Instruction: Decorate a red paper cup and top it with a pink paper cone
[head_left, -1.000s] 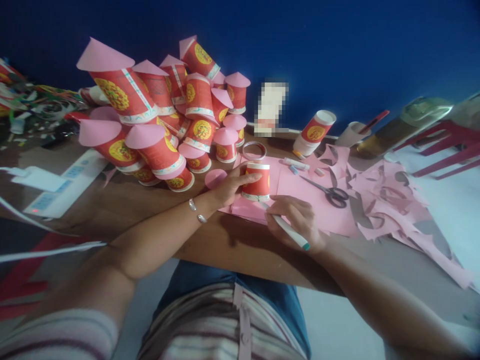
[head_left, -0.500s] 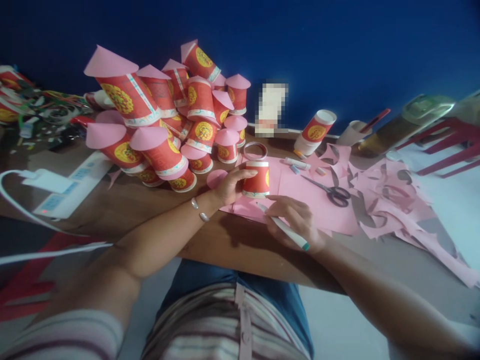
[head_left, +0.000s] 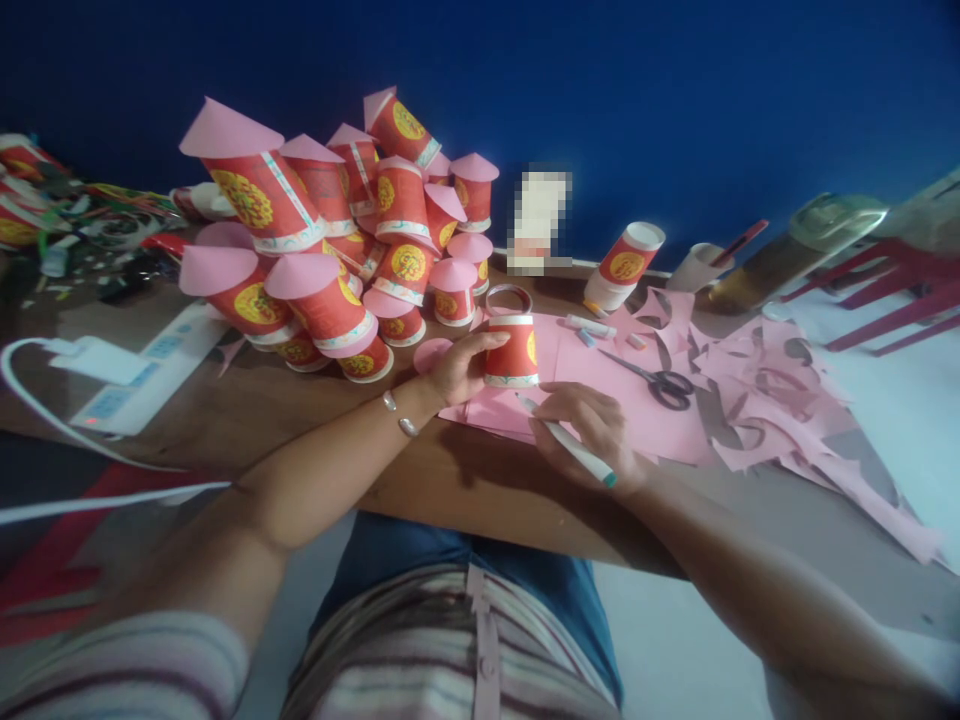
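Observation:
My left hand (head_left: 461,366) is closed round a red paper cup (head_left: 511,352) with a white rim and a gold emblem, held upright above pink paper. Between the fingers of my right hand (head_left: 583,425) sits a white marker pen (head_left: 576,452) with a green end; its tip points toward the cup's base, apart from it. Under both hands lie pink paper sheets (head_left: 600,400). A roll of tape (head_left: 509,298) rests just behind the cup, and a pink paper disc (head_left: 433,354) lies left of it, partly covered by my left hand.
Red cups with pink cone tops (head_left: 322,290) are piled at left. Scissors (head_left: 664,385) lie on the sheets, with pink scraps (head_left: 780,390) to their right. Stacked cups (head_left: 626,262), a white cup (head_left: 697,268) holding a red pen, and a bottle (head_left: 795,250) stand behind. A power strip (head_left: 150,370) lies left.
The view has shifted slightly. Both hands keep their hold on the cup and the marker pen, with hardly any movement between them.

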